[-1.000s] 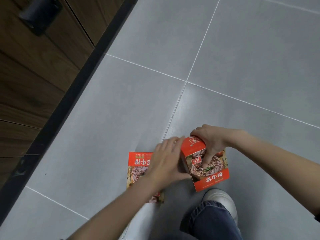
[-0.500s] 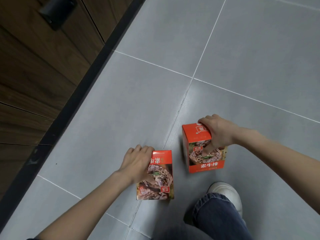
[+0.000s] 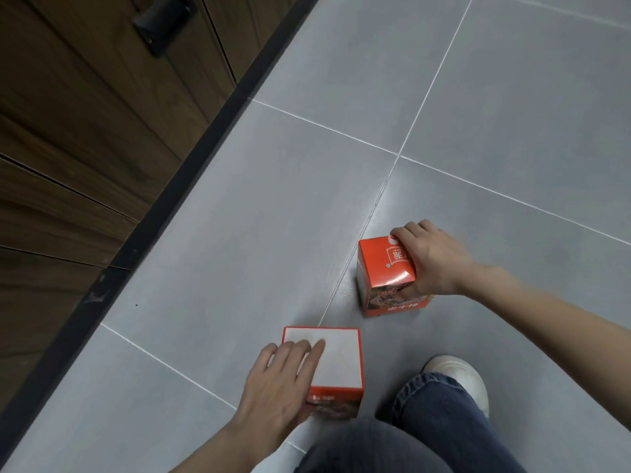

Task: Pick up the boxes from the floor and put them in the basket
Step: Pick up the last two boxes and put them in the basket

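Gripping the orange box (image 3: 386,266) beyond the white shoe (image 3: 457,377), right hand (image 3: 435,262) curled over its top, left hand (image 3: 281,384) pinching the white-topped box (image 3: 336,358) left of the shoe, fingers flat.

1 head camera, looking steeply down, close above tiled floor (image 3: 512,97).

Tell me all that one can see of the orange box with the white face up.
This orange cardboard box is squarish, its white face turned up, a printed food picture on its near side. The left hand holds it: fingers flat across the white face, thumb at the printed side. It is apart from the other orange box in the right hand.
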